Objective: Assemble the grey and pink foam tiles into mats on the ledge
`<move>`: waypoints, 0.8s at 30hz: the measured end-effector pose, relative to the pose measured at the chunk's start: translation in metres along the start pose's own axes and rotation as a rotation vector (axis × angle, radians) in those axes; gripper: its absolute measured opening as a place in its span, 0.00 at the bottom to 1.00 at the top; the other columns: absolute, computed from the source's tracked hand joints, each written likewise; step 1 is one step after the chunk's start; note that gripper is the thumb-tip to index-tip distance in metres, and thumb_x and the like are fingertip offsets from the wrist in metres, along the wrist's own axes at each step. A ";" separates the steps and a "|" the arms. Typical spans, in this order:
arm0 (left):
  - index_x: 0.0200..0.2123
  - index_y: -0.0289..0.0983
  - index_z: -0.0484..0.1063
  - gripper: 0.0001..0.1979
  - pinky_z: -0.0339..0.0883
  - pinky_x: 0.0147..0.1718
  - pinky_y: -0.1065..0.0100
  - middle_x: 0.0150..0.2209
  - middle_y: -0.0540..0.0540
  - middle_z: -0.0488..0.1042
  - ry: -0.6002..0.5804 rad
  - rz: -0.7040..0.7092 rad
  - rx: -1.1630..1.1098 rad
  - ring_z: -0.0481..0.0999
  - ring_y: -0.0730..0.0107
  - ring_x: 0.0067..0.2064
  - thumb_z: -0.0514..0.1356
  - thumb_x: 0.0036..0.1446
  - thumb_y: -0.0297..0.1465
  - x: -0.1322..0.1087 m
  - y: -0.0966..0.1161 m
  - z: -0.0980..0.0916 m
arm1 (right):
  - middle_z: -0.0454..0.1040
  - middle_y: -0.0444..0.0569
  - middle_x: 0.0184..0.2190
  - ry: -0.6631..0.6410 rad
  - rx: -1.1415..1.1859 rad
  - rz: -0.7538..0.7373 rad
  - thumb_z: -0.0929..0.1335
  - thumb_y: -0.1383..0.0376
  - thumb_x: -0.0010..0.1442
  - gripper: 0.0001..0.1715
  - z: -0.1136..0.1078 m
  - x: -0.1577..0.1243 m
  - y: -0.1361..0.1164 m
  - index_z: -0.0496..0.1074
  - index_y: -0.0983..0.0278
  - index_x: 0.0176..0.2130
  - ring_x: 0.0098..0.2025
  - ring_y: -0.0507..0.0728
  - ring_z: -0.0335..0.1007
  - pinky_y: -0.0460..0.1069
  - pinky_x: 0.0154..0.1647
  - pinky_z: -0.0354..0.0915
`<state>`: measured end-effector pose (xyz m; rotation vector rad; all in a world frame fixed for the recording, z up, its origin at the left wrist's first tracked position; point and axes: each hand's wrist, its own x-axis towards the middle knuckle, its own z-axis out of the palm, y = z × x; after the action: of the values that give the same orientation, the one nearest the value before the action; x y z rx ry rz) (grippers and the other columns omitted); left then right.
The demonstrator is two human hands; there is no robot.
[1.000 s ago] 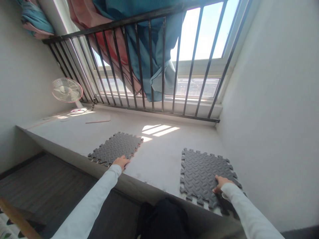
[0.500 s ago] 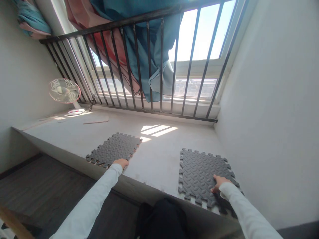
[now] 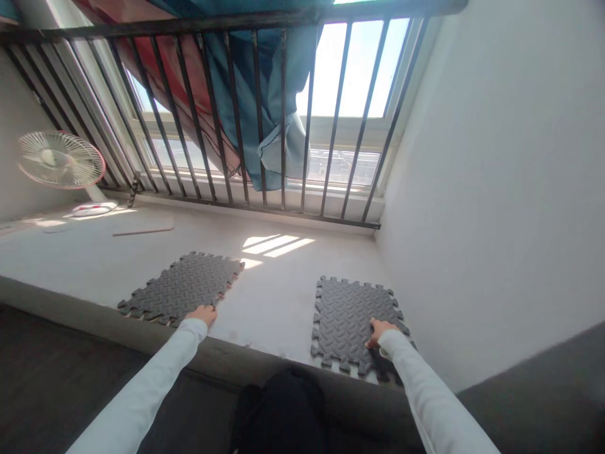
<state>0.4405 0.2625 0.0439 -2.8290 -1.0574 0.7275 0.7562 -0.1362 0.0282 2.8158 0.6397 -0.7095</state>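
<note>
A pale concrete ledge (image 3: 278, 296) runs under a barred railing (image 3: 246, 208), a fan (image 3: 60, 160) at its far left; the left hand (image 3: 202, 314) rests flat at the edge of the left foam mat (image 3: 179, 287); the right hand (image 3: 382, 331) lies spread on the right foam mat (image 3: 350, 321); the view has swung, putting the fan nearer the left edge; both hands stay on the mats.
</note>
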 end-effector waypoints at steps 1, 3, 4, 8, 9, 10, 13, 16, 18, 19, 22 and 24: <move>0.41 0.40 0.71 0.20 0.63 0.43 0.58 0.49 0.41 0.66 0.005 -0.023 -0.004 0.65 0.59 0.50 0.45 0.51 0.20 -0.001 0.007 0.000 | 0.69 0.56 0.48 0.004 0.004 -0.001 0.73 0.57 0.34 0.43 -0.001 -0.002 0.000 0.63 0.60 0.50 0.51 0.65 0.63 0.55 0.46 0.62; 0.41 0.40 0.70 0.19 0.63 0.43 0.57 0.49 0.40 0.65 0.045 -0.021 0.000 0.65 0.59 0.49 0.48 0.50 0.21 -0.008 0.031 -0.002 | 0.68 0.57 0.49 0.018 0.016 -0.009 0.73 0.57 0.34 0.45 -0.002 -0.008 0.000 0.61 0.60 0.53 0.52 0.65 0.62 0.55 0.47 0.61; 0.42 0.40 0.69 0.18 0.63 0.43 0.57 0.49 0.40 0.65 0.079 0.014 0.001 0.65 0.59 0.49 0.49 0.49 0.21 -0.015 0.048 -0.004 | 0.67 0.58 0.50 0.027 0.023 -0.009 0.73 0.57 0.35 0.47 -0.002 -0.012 0.000 0.60 0.60 0.54 0.53 0.66 0.61 0.56 0.48 0.61; 0.44 0.41 0.67 0.16 0.61 0.45 0.57 0.48 0.42 0.66 0.149 0.291 -0.089 0.62 0.59 0.51 0.50 0.52 0.26 -0.052 0.139 -0.009 | 0.56 0.61 0.57 0.113 0.063 -0.024 0.69 0.55 0.45 0.45 0.010 -0.036 0.003 0.53 0.61 0.58 0.58 0.67 0.51 0.59 0.53 0.55; 0.44 0.42 0.67 0.15 0.60 0.45 0.57 0.48 0.42 0.66 0.153 0.364 -0.138 0.62 0.59 0.52 0.50 0.52 0.27 -0.061 0.164 -0.008 | 0.53 0.59 0.59 0.138 0.073 -0.038 0.67 0.56 0.48 0.42 0.016 -0.043 0.005 0.52 0.61 0.59 0.60 0.65 0.48 0.57 0.55 0.53; 0.43 0.42 0.67 0.15 0.59 0.46 0.57 0.48 0.43 0.66 0.164 0.437 -0.188 0.61 0.59 0.52 0.51 0.52 0.28 -0.069 0.187 -0.006 | 0.52 0.58 0.59 0.169 0.087 -0.054 0.65 0.58 0.51 0.38 0.023 -0.051 0.008 0.52 0.62 0.59 0.61 0.62 0.47 0.55 0.57 0.52; 0.42 0.42 0.67 0.14 0.58 0.46 0.56 0.47 0.43 0.67 0.161 0.564 -0.267 0.61 0.59 0.51 0.51 0.51 0.28 -0.083 0.241 0.001 | 0.57 0.54 0.58 0.313 0.159 -0.082 0.61 0.64 0.54 0.29 0.050 -0.074 0.019 0.58 0.64 0.56 0.60 0.58 0.50 0.52 0.59 0.50; 0.41 0.40 0.68 0.14 0.58 0.45 0.56 0.49 0.41 0.66 0.159 0.575 -0.290 0.60 0.57 0.52 0.52 0.50 0.27 -0.086 0.268 0.005 | 0.60 0.53 0.56 0.433 0.241 -0.097 0.61 0.66 0.53 0.26 0.078 -0.098 0.032 0.64 0.64 0.52 0.58 0.59 0.54 0.52 0.59 0.51; 0.41 0.38 0.68 0.14 0.59 0.45 0.56 0.50 0.39 0.65 0.170 0.542 -0.291 0.60 0.56 0.53 0.52 0.50 0.26 -0.084 0.275 0.003 | 0.61 0.53 0.55 0.463 0.289 -0.103 0.61 0.66 0.53 0.25 0.095 -0.115 0.039 0.66 0.65 0.51 0.57 0.59 0.56 0.52 0.58 0.52; 0.41 0.38 0.68 0.14 0.59 0.45 0.57 0.49 0.39 0.65 0.173 0.519 -0.287 0.60 0.56 0.53 0.52 0.50 0.25 -0.083 0.277 0.002 | 0.62 0.52 0.54 0.476 0.317 -0.108 0.60 0.66 0.52 0.25 0.104 -0.124 0.041 0.66 0.64 0.50 0.56 0.59 0.56 0.52 0.58 0.53; 0.41 0.40 0.68 0.14 0.60 0.44 0.59 0.48 0.42 0.67 0.181 0.442 -0.274 0.60 0.59 0.52 0.53 0.50 0.25 -0.082 0.277 0.000 | 0.63 0.50 0.54 0.486 0.385 -0.103 0.59 0.66 0.52 0.26 0.126 -0.147 0.042 0.65 0.63 0.51 0.56 0.57 0.57 0.53 0.58 0.54; 0.40 0.41 0.68 0.12 0.60 0.44 0.62 0.46 0.45 0.69 0.191 0.390 -0.284 0.60 0.62 0.52 0.53 0.51 0.26 -0.081 0.276 0.000 | 0.62 0.51 0.54 0.466 0.404 -0.098 0.59 0.66 0.52 0.28 0.138 -0.158 0.040 0.63 0.65 0.53 0.56 0.56 0.56 0.52 0.58 0.54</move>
<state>0.5555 -0.0005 0.0247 -3.3148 -0.6315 0.3272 0.5918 -0.2654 -0.0134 3.3843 0.7821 -0.1999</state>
